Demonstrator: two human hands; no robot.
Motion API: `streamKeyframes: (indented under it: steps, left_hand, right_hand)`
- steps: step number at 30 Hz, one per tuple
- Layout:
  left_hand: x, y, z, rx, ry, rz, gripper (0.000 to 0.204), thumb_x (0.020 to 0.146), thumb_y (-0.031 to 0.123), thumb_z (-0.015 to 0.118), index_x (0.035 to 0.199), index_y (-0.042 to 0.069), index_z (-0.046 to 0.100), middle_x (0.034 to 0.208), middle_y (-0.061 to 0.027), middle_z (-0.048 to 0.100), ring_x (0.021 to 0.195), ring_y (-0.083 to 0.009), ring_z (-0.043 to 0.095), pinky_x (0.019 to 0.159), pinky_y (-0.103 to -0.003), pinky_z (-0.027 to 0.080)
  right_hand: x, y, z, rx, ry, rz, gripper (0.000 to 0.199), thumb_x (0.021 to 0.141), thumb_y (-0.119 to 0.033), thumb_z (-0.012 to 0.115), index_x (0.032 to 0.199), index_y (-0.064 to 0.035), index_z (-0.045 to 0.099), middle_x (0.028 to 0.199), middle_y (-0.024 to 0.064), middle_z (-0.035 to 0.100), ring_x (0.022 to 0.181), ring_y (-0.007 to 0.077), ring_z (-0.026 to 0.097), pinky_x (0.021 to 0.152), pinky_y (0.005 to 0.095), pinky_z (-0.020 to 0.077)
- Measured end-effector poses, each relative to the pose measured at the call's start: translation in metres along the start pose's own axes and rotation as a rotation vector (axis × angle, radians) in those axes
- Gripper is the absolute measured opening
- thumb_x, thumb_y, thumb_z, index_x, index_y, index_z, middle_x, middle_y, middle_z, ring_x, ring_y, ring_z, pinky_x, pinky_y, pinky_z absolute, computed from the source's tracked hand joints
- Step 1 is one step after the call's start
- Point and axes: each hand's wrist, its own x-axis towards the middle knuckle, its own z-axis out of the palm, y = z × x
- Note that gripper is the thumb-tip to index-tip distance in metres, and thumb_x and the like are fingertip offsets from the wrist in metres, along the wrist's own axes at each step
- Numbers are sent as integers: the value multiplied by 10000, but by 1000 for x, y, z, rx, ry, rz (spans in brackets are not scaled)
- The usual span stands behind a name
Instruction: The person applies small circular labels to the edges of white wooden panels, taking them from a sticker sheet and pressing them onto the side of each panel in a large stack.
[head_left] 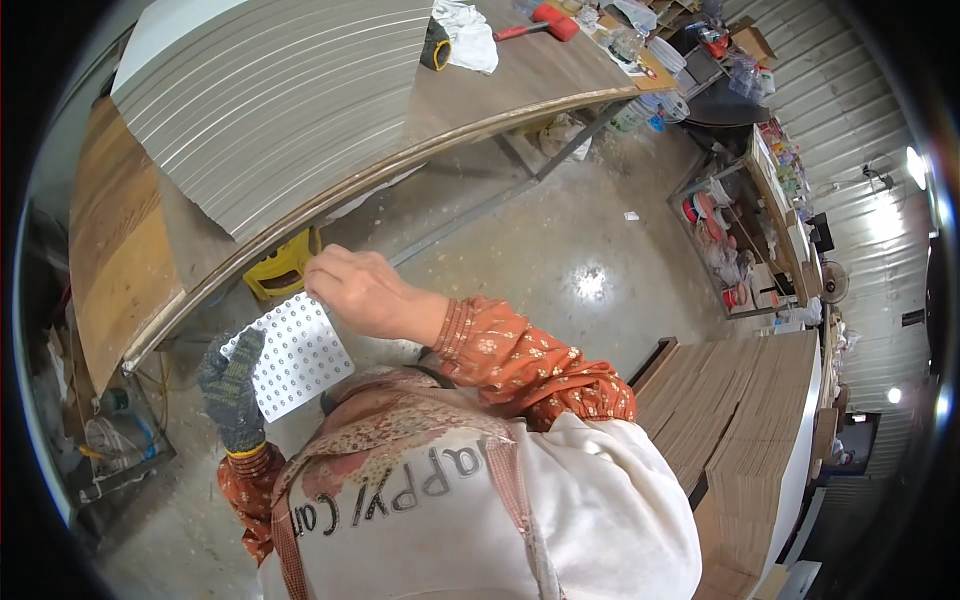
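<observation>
Sheet (297, 352) white, dotted grid, rectangular; gloved left hand (233, 385) and bare right hand (362, 293) both pinching it.

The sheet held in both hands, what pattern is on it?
The sheet is white with regular rows of small dark dots or rings, seen best in the head view.

A white rectangular sticker sheet (293, 355) dotted with small round labels sits between both hands, below the tabletop (520, 70) edge.
</observation>
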Motion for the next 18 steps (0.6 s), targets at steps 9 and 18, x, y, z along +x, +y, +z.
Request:
streamKeyframes:
  steps: [9,18]
  left_hand:
    - [-5,-19,3,455,55,270,125,848,10,569,949,-31,630,922,-50,629,826,-129,586,727,-260,475]
    - [-50,-26,78,-211,425,-140,185,827,93,640,985,-3,644,887,-38,646,761,-105,586,705,-226,466]
  right_hand:
    - [-5,12,-8,223,42,152,88,710,-12,604,767,-24,538,807,91,561,749,281,567,594,356,482]
    - [0,72,-46,476,-126,232,75,773,-20,607,823,-39,555,848,99,582,734,230,596,606,315,494]
